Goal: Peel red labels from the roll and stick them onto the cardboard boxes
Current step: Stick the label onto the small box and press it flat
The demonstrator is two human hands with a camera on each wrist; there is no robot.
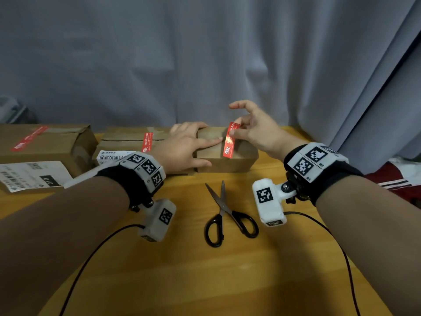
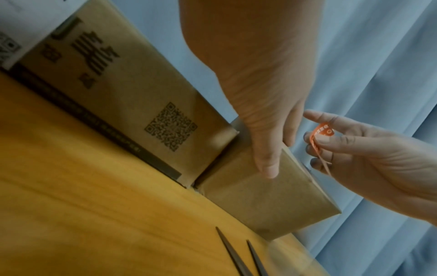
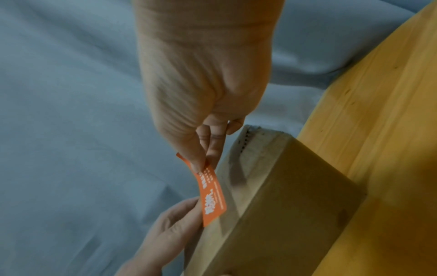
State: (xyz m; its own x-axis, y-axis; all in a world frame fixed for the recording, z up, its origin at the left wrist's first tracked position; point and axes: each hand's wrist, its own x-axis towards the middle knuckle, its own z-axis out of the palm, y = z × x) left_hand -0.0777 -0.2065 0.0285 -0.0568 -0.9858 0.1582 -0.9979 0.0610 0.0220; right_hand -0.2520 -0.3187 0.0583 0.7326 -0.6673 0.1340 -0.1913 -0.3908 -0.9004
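A small cardboard box point(image 1: 237, 160) stands at the middle of the wooden table point(image 1: 205, 281). My left hand point(image 1: 193, 144) lies on its top with straight fingers, the thumb point(image 2: 268, 164) down its front face. My right hand point(image 1: 234, 131) pinches the upper end of a red label point(image 1: 230, 143) between thumb and fingers. The label point(image 3: 211, 196) slopes down to the box top point(image 3: 283, 201), its lower end at the cardboard beside my left fingertips point(image 3: 187, 209). No label roll is in view.
Left of the small box stand a middle box point(image 1: 123, 137) and a large box point(image 1: 45, 142), each bearing a red label. White shipping slips point(image 1: 29, 176) lie at the left. Black scissors point(image 1: 227, 215) lie open in front. A grey curtain point(image 1: 205, 53) hangs behind.
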